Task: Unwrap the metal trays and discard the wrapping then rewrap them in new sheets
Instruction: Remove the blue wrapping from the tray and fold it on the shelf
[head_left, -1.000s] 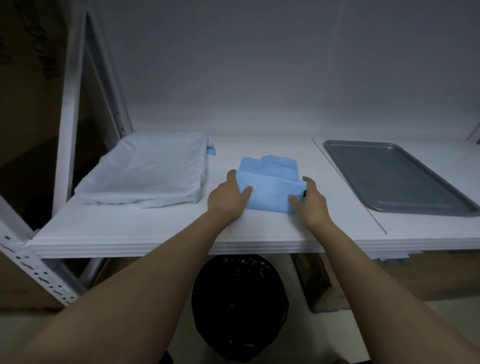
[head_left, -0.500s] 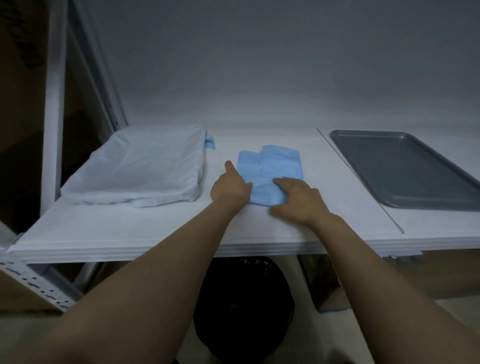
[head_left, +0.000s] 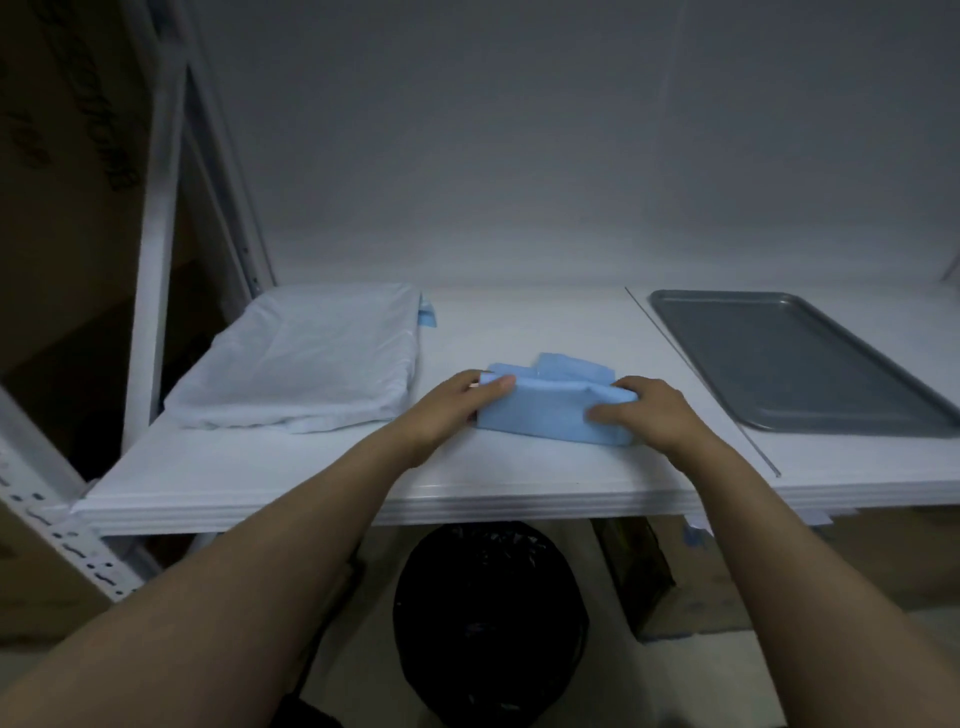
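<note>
A folded blue wrapping sheet (head_left: 545, 410) sits mid-shelf, its near edge raised off the surface. My left hand (head_left: 449, 410) grips its left end, thumb on top. My right hand (head_left: 649, 413) grips its right end, fingers curled over the fold. A bare grey metal tray (head_left: 795, 364) lies flat on the shelf to the right, apart from both hands. On the left rests a white wrapped bundle (head_left: 306, 358) with a bit of blue showing at its back corner.
The white shelf (head_left: 363, 483) has a seam line left of the tray. Below its front edge stands a bin with a black bag (head_left: 488, 618). A cardboard box (head_left: 644, 577) sits on the floor to the right. The white rack upright (head_left: 156, 249) rises at the left.
Both hands have taken hold of the ends of the blue sheet and tipped it up toward me; half a second ago my right hand lay flat on its near edge.
</note>
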